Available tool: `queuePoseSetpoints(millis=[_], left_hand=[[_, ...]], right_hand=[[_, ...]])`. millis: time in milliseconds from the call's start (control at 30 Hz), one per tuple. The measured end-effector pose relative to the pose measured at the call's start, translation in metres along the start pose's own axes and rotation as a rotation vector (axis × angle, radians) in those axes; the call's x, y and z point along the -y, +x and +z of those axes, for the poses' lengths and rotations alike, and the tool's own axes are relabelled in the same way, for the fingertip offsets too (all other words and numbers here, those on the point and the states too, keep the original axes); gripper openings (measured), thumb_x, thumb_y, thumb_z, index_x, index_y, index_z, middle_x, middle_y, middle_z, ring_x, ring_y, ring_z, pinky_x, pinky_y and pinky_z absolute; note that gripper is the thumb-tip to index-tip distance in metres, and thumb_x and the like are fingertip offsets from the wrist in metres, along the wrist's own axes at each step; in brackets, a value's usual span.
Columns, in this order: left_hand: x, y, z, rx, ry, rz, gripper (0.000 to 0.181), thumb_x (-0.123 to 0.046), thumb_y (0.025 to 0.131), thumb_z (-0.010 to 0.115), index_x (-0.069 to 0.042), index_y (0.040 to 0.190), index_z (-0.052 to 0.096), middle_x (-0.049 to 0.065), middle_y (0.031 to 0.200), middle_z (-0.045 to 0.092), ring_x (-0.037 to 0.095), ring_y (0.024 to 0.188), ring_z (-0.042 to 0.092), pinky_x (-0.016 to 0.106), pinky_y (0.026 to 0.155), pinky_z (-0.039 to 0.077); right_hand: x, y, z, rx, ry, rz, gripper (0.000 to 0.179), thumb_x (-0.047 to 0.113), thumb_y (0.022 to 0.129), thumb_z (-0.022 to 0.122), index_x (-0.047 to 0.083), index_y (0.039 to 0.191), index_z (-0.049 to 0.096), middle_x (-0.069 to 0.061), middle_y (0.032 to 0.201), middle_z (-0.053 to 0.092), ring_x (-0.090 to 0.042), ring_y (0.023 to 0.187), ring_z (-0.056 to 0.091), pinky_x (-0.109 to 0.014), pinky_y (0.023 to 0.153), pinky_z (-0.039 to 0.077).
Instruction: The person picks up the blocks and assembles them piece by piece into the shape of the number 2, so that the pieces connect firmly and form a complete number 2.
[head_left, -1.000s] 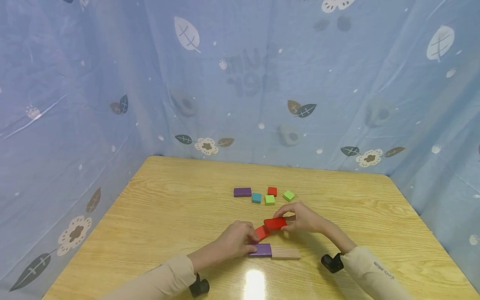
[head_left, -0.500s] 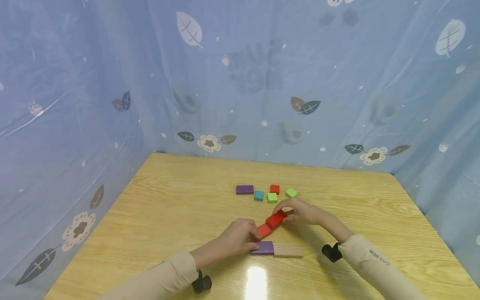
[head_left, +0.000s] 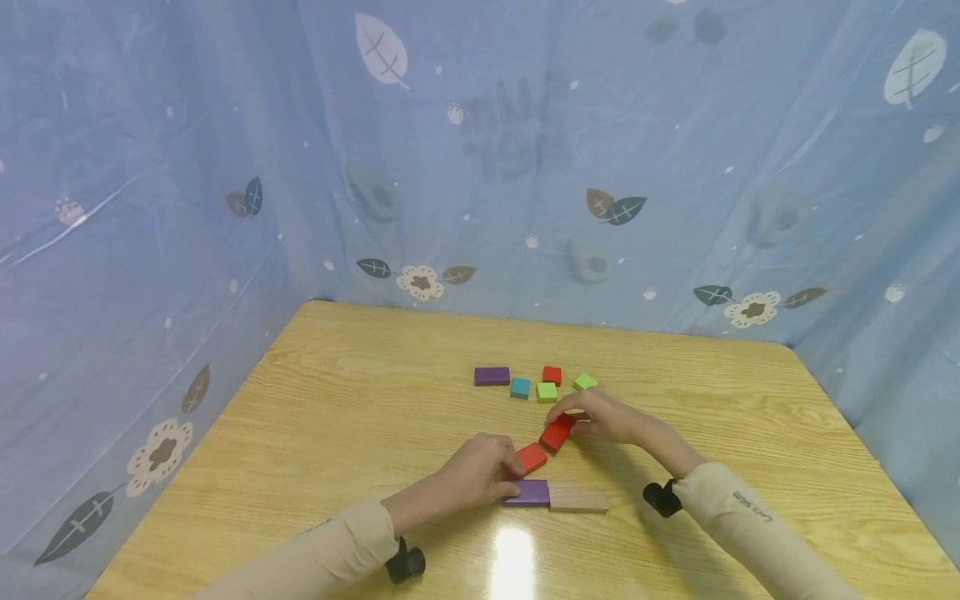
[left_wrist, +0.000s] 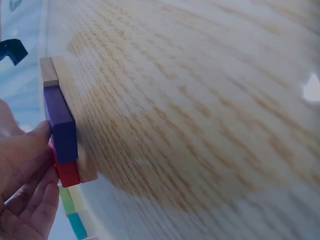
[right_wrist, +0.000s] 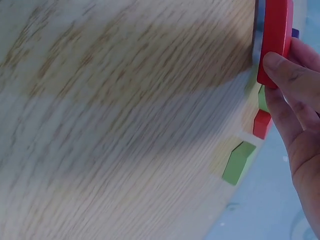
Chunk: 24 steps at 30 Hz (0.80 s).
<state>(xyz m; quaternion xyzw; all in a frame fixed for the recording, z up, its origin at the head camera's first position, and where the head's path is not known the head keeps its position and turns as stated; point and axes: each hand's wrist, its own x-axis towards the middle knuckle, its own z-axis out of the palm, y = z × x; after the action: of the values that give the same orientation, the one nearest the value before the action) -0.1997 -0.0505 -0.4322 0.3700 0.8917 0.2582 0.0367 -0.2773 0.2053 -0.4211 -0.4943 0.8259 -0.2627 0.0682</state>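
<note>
My left hand (head_left: 480,471) holds a purple block (head_left: 527,493), its thumb on that block and its fingers at the near end of a red block (head_left: 531,458). The purple block lies end to end with a plain wooden block (head_left: 577,500). In the left wrist view the thumb presses the purple block (left_wrist: 61,117), with the red block (left_wrist: 68,173) just past it. My right hand (head_left: 603,417) pinches a second red block (head_left: 557,433), tilted, its lower corner close to the first one; whether they touch I cannot tell. The right wrist view shows thumb and fingers on this red block (right_wrist: 275,42).
Behind the hands lie a purple block (head_left: 492,377), a teal block (head_left: 520,388), a small red block (head_left: 552,376) and two green blocks, one (head_left: 547,392) beside the teal and another (head_left: 586,382) near the right hand. A blue patterned curtain (head_left: 480,167) surrounds the wooden table (head_left: 360,392).
The red block in my right hand has turned from nearly level to a steep slant and moved slightly away from me. My left hand stays at the purple and red blocks.
</note>
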Motion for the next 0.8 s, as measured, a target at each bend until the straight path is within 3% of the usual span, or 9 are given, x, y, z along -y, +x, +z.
queuePoseSetpoints(millis=[600, 800], left_hand=[[-0.0006, 0.0017, -0.0004, 0.021, -0.001, -0.015, 0.019, -0.018, 0.077, 0.082, -0.011, 0.094, 0.077, -0.007, 0.088, 0.068, 0.004, 0.084, 0.061, 0.016, 0.079, 0.049], [-0.0011, 0.0034, -0.0031, 0.034, 0.001, -0.021, 0.019, -0.018, 0.076, 0.082, -0.011, 0.093, 0.077, -0.007, 0.085, 0.068, 0.003, 0.081, 0.06, 0.016, 0.078, 0.048]], right_hand=[[-0.0036, 0.0056, 0.0049, 0.04, -0.031, -0.004, 0.024, -0.01, 0.082, 0.068, -0.003, 0.105, 0.069, -0.014, 0.105, 0.07, -0.029, 0.1, 0.064, -0.034, 0.086, 0.053], [-0.0007, 0.0076, 0.004, 0.048, -0.047, 0.033, 0.028, -0.011, 0.08, 0.069, -0.001, 0.107, 0.069, -0.013, 0.108, 0.069, -0.028, 0.102, 0.064, -0.035, 0.087, 0.053]])
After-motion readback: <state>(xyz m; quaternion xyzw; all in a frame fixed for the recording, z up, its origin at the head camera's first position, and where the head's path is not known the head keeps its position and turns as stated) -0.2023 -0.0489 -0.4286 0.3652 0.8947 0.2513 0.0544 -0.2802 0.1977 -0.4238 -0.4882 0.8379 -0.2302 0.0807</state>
